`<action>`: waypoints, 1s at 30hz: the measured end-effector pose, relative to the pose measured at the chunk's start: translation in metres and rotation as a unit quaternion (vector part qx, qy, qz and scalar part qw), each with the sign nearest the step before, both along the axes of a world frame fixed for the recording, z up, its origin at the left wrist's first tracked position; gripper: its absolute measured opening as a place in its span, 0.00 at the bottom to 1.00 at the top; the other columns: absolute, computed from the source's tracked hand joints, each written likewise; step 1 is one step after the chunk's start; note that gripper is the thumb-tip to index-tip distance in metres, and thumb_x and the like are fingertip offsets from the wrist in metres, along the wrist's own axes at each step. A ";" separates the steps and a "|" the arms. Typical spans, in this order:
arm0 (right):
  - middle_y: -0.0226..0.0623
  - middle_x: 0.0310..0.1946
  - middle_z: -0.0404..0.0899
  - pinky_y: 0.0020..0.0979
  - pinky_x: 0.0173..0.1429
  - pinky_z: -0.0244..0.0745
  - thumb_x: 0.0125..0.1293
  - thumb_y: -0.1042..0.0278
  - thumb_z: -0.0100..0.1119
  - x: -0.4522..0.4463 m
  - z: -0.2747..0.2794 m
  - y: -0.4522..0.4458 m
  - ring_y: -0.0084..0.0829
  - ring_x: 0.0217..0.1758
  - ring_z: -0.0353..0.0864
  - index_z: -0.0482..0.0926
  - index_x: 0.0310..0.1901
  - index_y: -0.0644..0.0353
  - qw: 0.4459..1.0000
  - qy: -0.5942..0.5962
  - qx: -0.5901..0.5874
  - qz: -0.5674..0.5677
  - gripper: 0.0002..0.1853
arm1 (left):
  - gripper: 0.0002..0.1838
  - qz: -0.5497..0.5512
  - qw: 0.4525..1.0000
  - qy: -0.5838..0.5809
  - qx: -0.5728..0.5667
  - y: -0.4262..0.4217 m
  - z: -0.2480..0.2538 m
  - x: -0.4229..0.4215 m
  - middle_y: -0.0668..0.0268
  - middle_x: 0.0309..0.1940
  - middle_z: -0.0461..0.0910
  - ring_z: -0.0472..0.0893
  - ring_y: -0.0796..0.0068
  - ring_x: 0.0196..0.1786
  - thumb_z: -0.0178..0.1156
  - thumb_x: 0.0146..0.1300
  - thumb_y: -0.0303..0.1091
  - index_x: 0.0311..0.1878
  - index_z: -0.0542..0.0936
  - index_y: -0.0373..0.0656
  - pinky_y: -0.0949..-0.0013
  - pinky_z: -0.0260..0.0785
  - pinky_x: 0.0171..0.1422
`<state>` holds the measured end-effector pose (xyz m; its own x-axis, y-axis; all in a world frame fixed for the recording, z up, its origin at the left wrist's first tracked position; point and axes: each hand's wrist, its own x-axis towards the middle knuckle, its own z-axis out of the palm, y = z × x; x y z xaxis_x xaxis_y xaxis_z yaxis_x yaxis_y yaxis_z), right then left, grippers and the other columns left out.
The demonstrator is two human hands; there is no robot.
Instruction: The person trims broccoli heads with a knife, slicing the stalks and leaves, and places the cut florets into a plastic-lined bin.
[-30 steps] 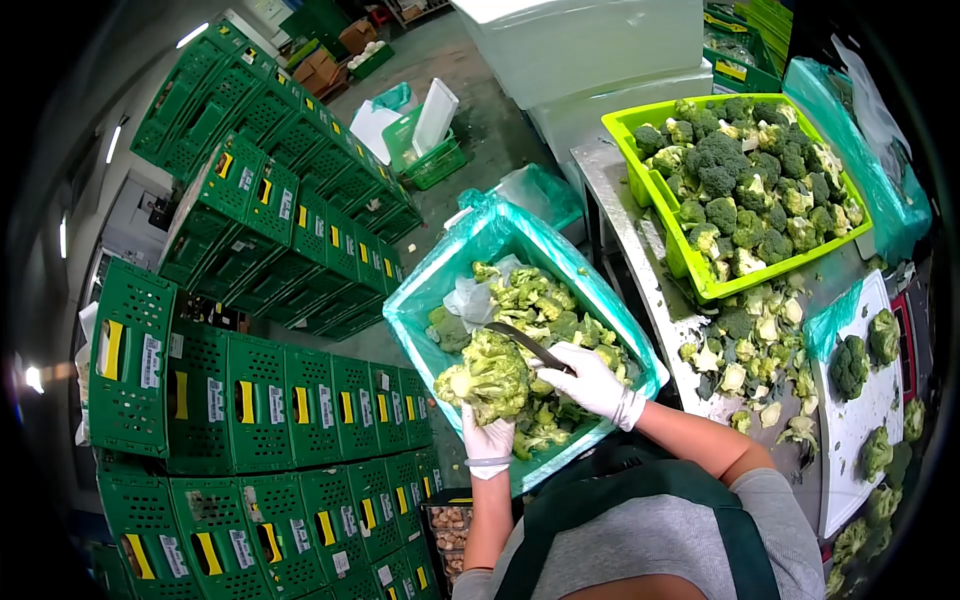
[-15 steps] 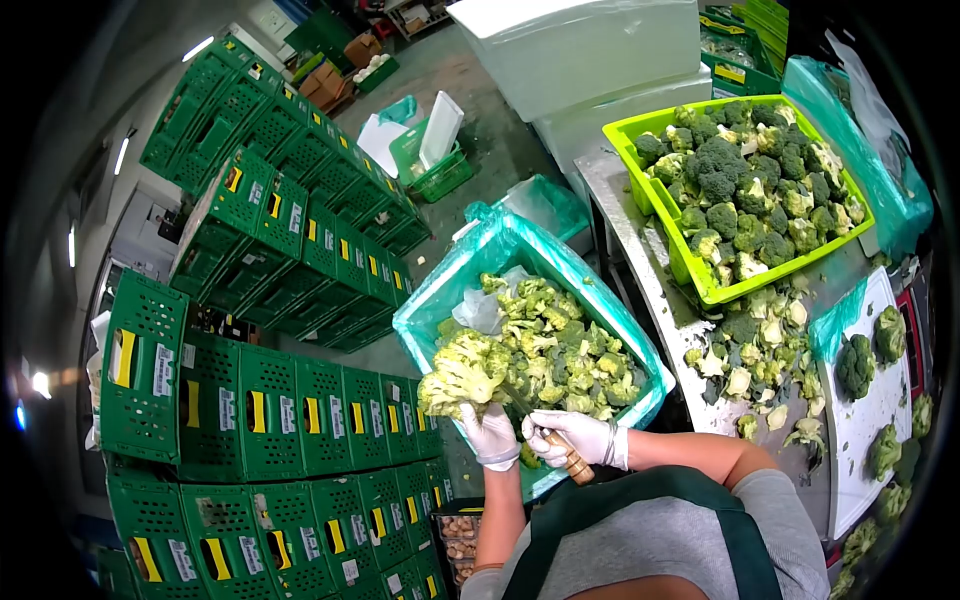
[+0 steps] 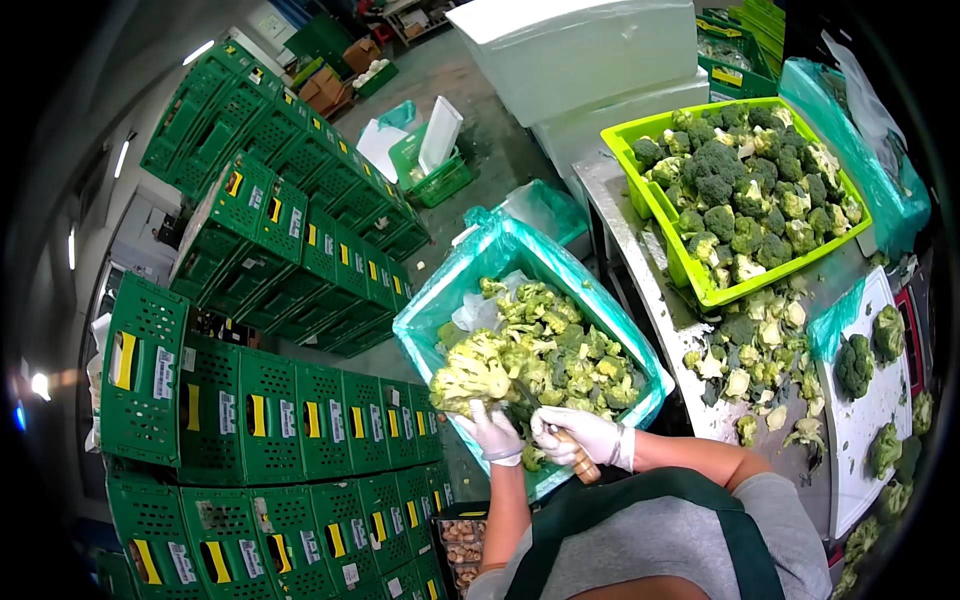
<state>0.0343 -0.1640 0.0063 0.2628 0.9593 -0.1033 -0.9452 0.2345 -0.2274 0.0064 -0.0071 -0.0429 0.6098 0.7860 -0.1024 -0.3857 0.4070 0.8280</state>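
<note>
My left hand (image 3: 490,433), in a white glove, is closed around a large pale broccoli head (image 3: 470,370) with its cut side showing. A knife with a wooden handle (image 3: 577,456) is gripped in my gloved right hand (image 3: 580,436). Its dark blade (image 3: 524,393) points up and left, next to the broccoli head; whether it touches is unclear. Both hands are over the near edge of a box lined with turquoise plastic (image 3: 612,300), which holds many cut broccoli florets (image 3: 560,345).
To the right, a lime-green crate (image 3: 690,283) full of broccoli stands on a metal table (image 3: 640,270). Stalk trimmings (image 3: 770,340) lie beside a white board (image 3: 845,450) bearing broccoli heads. Stacked green crates (image 3: 260,420) fill the left. White foam boxes (image 3: 590,60) stand behind.
My left hand and the broccoli head have shifted slightly right and the head sits a little differently. My right hand with the knife has moved slightly right.
</note>
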 end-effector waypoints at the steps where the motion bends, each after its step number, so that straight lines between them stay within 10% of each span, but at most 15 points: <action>1: 0.28 0.21 0.67 0.20 0.20 0.58 0.72 0.57 0.38 -0.001 0.001 -0.006 0.18 0.14 0.58 0.69 0.37 0.58 1.000 -0.007 -0.008 0.007 0.14 | 0.35 0.046 0.998 0.023 0.044 0.003 0.009 0.001 0.60 0.62 0.61 0.68 0.66 0.59 0.55 0.63 0.36 0.69 0.48 0.47 0.64 0.62 0.62; 3: 0.29 0.17 0.66 0.20 0.18 0.59 0.73 0.58 0.36 -0.003 0.015 -0.018 0.19 0.13 0.61 0.70 0.35 0.60 0.989 -0.145 -0.030 0.018 0.16 | 0.34 0.041 0.966 0.105 0.232 0.017 0.021 0.003 0.60 0.61 0.61 0.66 0.68 0.58 0.53 0.63 0.31 0.69 0.48 0.46 0.66 0.61 0.61; 11: 0.33 0.37 0.77 0.18 0.23 0.68 0.69 0.55 0.47 0.032 -0.006 -0.008 0.16 0.21 0.73 0.63 0.59 0.58 0.945 -0.193 -0.229 -0.132 0.22 | 0.22 -0.173 0.945 -0.179 -0.214 0.017 -0.001 -0.005 0.60 0.61 0.65 0.67 0.60 0.61 0.46 0.68 0.43 0.63 0.64 0.46 0.49 0.61 0.64; 16: 0.27 0.35 0.73 0.16 0.24 0.67 0.61 0.56 0.60 0.055 0.007 -0.008 0.14 0.24 0.73 0.63 0.60 0.59 0.914 -0.289 -0.244 -0.144 0.29 | 0.59 -0.338 0.925 -0.095 -0.145 0.005 0.018 -0.029 0.59 0.69 0.52 0.58 0.52 0.67 0.65 0.40 0.66 0.70 0.45 0.50 0.41 0.52 0.67; 20: 0.24 0.30 0.71 0.16 0.26 0.66 0.62 0.60 0.57 0.060 0.005 0.001 0.13 0.26 0.70 0.65 0.60 0.59 0.770 -0.553 -0.271 -0.166 0.26 | 0.38 -0.292 0.933 -0.040 -0.206 0.019 -0.011 -0.025 0.57 0.63 0.62 0.66 0.55 0.62 0.53 0.59 0.59 0.67 0.58 0.47 0.44 0.61 0.62; 25: 0.26 0.24 0.71 0.18 0.22 0.64 0.70 0.59 0.41 0.038 0.005 -0.008 0.16 0.17 0.67 0.71 0.41 0.61 0.869 -0.304 -0.309 -0.238 0.14 | 0.30 -0.149 0.948 -0.051 -0.275 0.015 0.004 -0.005 0.58 0.60 0.67 0.68 0.55 0.61 0.51 0.62 0.53 0.63 0.64 0.46 0.39 0.60 0.61; 30: 0.30 0.19 0.72 0.22 0.20 0.65 0.70 0.57 0.41 0.009 -0.018 -0.011 0.22 0.15 0.67 0.72 0.36 0.60 0.962 -0.184 -0.200 -0.008 0.15 | 0.32 -0.124 0.967 -0.066 -0.213 0.024 -0.022 0.002 0.58 0.61 0.66 0.67 0.56 0.61 0.50 0.61 0.56 0.63 0.64 0.47 0.40 0.60 0.62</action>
<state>0.0430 -0.1745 -0.0118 0.3660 0.8581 -0.3603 -0.7803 0.0720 -0.6212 0.0083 0.0173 -0.0644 0.8038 0.5177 -0.2931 -0.3241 0.7942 0.5141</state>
